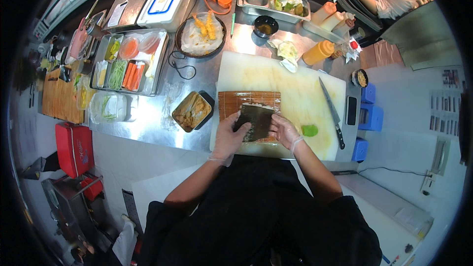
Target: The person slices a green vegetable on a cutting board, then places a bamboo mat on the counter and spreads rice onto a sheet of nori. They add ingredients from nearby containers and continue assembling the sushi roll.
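A dark nori sheet (257, 118), with white rice showing along its far edge, is between my two gloved hands over a brown bamboo rolling mat (231, 99). My left hand (229, 137) grips the sheet's left side, thumb on top. My right hand (284, 131) is closed on its right edge. How much of the sheet touches the mat I cannot tell. The mat lies on a white cutting board (315, 93). To the right of my right hand sits a green lump (309, 130), and farther right lies a long knife (330, 106) with a black handle.
A container of brown filling (192, 111) stands left of the board. Beyond it are a tray of cut vegetables (118, 75) and a pan with fried prawns (201, 35). Sauce bottles (318, 52) and a crumpled cloth (286, 54) sit at the back. A phone (351, 110) lies right.
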The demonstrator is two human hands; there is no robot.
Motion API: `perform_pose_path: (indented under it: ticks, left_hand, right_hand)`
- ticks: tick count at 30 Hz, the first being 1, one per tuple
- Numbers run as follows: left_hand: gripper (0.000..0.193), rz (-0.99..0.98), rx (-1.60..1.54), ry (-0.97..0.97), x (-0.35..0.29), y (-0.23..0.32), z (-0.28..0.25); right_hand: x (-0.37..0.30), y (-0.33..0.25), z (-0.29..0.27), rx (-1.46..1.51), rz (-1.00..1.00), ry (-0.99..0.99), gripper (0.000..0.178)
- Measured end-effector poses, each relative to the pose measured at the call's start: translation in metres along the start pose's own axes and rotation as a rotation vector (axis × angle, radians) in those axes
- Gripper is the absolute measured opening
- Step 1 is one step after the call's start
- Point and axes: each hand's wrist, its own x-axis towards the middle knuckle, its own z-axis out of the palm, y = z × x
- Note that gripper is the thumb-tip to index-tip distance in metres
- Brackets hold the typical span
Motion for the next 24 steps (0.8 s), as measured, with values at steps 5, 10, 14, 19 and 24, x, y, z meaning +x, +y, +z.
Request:
perform_pose_path:
  ticks: [5,10,14,19,24]
  left_hand:
    - [0.035,-0.164,0.019,0.043,0.014,-0.062,-0.018]
    - [0.038,-0.081,0.289,0.107,0.008,-0.058,-0.014]
    - [0.051,0.037,0.263,0.166,0.005,-0.082,-0.024]
    - [0.059,0.044,0.444,0.159,-0.004,-0.060,-0.012]
    - [0.067,0.015,0.532,0.196,-0.022,-0.053,-0.012]
  right_hand:
    - [0.022,0.007,-0.021,-0.366,-0.164,-0.039,0.058]
    - [0.036,0.039,-0.019,-0.644,-0.532,0.349,0.058]
    - [0.040,0.030,-0.023,-0.723,-0.501,0.340,0.040]
    - [0.040,-0.074,-0.065,-0.879,-1.088,0.560,0.028]
    - [0.038,-0.270,-0.090,-0.859,-1.208,0.763,0.023]
